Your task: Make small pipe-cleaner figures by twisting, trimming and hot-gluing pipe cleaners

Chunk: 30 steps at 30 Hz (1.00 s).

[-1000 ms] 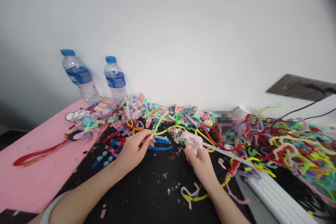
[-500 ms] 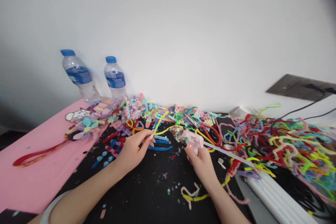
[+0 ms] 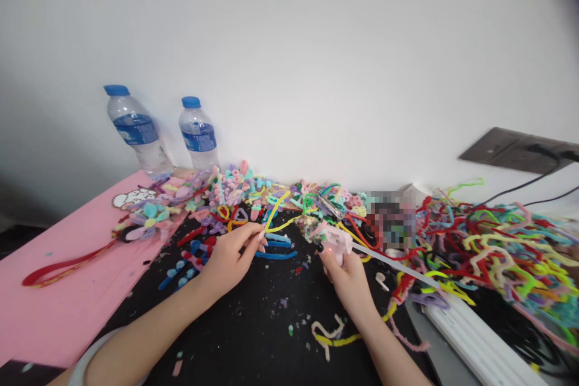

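Between the fingertips of my left hand [image 3: 239,253] is a yellow pipe cleaner [image 3: 277,212], bent so that two arms spread up and to the right. My right hand [image 3: 344,271] grips a pale pink glue gun [image 3: 337,240], with a glue stick [image 3: 393,263] running out of its back to the right. Fuzzy bits cover the gun's nozzle end, which points left and sits close to one yellow arm's tip. Blue pipe cleaners [image 3: 278,255] lie on the black surface just right of my left hand.
Two water bottles [image 3: 199,137] stand by the wall. Finished pipe-cleaner shapes [image 3: 235,187] are heaped at the back, with metal scissors [image 3: 330,206] among them. A tangled pile [image 3: 488,247] fills the right, near a white power strip [image 3: 479,338]. Pink board [image 3: 58,259] lies left.
My right hand and the glue gun have shifted very slightly right, a little away from the yellow pipe cleaner. My left hand has stayed in place.
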Tool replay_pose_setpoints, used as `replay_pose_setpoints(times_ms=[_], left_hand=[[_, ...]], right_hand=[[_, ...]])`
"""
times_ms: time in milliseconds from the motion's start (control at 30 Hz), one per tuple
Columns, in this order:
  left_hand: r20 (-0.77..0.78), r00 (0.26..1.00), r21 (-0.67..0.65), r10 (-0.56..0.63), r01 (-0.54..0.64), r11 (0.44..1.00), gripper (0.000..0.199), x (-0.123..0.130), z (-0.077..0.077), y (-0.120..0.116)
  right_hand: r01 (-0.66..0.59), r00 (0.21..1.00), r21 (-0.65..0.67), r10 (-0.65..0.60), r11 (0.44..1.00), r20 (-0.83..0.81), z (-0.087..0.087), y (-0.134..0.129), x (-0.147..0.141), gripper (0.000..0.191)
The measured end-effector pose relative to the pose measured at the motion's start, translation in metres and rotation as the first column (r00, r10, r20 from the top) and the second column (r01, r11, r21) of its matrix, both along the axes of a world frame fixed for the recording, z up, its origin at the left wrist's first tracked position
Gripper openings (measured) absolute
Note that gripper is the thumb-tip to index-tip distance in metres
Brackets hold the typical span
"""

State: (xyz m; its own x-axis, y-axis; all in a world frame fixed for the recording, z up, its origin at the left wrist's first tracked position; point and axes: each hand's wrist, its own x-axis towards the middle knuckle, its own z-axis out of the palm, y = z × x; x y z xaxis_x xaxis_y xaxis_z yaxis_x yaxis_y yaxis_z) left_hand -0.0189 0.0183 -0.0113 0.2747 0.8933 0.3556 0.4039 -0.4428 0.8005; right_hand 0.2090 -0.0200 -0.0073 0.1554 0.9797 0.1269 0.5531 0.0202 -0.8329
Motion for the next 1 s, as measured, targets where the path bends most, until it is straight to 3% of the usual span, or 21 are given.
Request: replay_pose_setpoints(times_ms=[1000], left_hand=[[0.022,1.0,-0.025,0.013,-0.013,1.0,0.015,0.0004,0.0016,0.0007]], right_hand=[[0.058,0.998,-0.047,-0.059,0.997,-0.014,-0.0062,0.0022,0.0045,0.035]])
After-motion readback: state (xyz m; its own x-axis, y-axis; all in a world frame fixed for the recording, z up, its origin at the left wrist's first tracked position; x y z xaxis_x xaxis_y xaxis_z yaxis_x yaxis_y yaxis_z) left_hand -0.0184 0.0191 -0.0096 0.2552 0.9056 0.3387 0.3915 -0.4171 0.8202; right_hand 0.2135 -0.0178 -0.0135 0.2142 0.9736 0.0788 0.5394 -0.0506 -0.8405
